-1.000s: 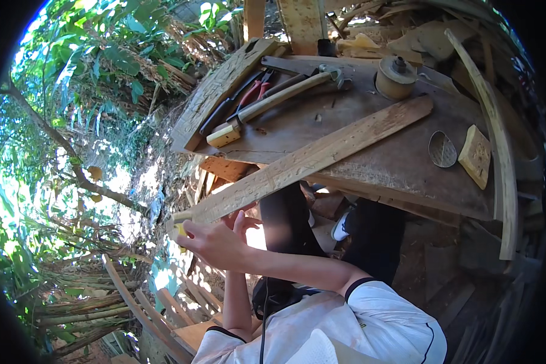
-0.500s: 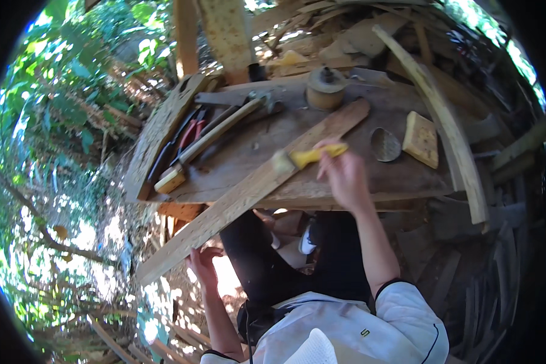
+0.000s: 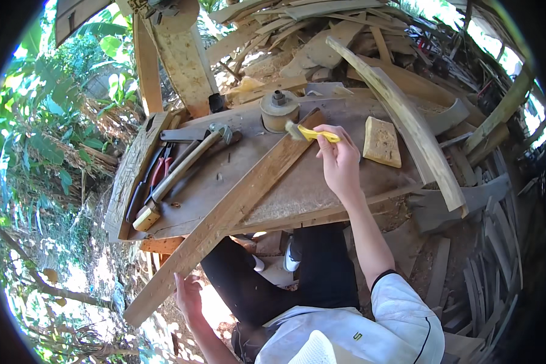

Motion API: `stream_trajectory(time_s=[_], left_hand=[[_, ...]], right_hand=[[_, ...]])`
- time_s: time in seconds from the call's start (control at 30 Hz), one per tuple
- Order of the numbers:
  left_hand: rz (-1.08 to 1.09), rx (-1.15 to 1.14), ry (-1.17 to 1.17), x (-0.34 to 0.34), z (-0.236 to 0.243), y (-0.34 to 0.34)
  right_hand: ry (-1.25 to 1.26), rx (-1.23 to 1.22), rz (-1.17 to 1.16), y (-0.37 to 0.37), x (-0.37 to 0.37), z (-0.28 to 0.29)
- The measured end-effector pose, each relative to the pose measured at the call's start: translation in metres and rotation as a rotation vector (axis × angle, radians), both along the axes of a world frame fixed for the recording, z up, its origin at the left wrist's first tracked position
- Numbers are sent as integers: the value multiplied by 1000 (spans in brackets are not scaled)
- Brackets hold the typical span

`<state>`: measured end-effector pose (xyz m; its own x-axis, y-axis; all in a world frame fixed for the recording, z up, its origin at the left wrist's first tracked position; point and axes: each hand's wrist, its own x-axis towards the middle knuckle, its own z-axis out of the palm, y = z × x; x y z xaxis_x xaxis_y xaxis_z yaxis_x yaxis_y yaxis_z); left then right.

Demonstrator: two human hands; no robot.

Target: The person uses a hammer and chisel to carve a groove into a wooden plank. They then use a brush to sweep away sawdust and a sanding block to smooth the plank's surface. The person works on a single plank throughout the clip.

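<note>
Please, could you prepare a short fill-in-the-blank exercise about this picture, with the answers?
The right hand holds a brush whose handle is coloured ____.
The hammer lies to the ____ of the round container.
The left hand is near the ____ end of the plank, not its upper end.

Missing words: yellow; left; lower.

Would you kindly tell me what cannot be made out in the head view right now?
In the head view:
- Part of the yellow-handled brush: hidden by the fingers of the right hand.
- The patch of plank beneath the bristles: covered by the brush.
- Whether the left hand touches the plank: the contact is too small to tell.
- The left elbow: cut off by the lower edge.
</note>
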<state>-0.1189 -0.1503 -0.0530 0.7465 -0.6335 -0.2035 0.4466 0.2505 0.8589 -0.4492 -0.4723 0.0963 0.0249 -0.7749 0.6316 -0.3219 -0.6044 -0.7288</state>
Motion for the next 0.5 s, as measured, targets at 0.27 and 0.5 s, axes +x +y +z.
stream_trajectory(time_s=[0.27, 0.5], left_hand=[[-52, -62, -200, 25, -12, 28], [-345, -235, -461, 30, 19, 38]], right_hand=[[-72, 225, 238, -6, -23, 23], [-82, 298, 296, -30, -59, 36]])
